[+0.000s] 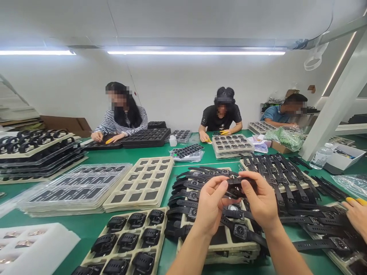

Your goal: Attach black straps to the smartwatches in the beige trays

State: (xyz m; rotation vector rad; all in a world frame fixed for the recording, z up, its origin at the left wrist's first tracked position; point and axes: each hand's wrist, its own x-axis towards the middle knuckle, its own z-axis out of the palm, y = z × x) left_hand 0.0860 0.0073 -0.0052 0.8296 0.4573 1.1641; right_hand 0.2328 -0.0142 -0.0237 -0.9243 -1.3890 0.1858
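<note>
Between my two hands is a black smartwatch (235, 186) with a dark strap, raised above a stack of cream trays. My left hand (210, 206) pinches one end of it with thumb and fingers. The other end is gripped by my right hand (259, 200). Parts of the watch are hidden behind my thumbs. Below lie several black watches on a cream tray (229, 248), their straps stretched out flat and sensor backs facing up. One such watch (241, 231) rests just under my wrists.
Nearer left, a cream tray (160, 244) holds watches with looped straps. Beyond stand a compartment tray (169, 164), clear plastic trays (80, 187) and a white foam tray (60, 244). Another person's hand (357, 215) reaches in at right. Several co-workers sit opposite. A bottle (321, 156) stands right.
</note>
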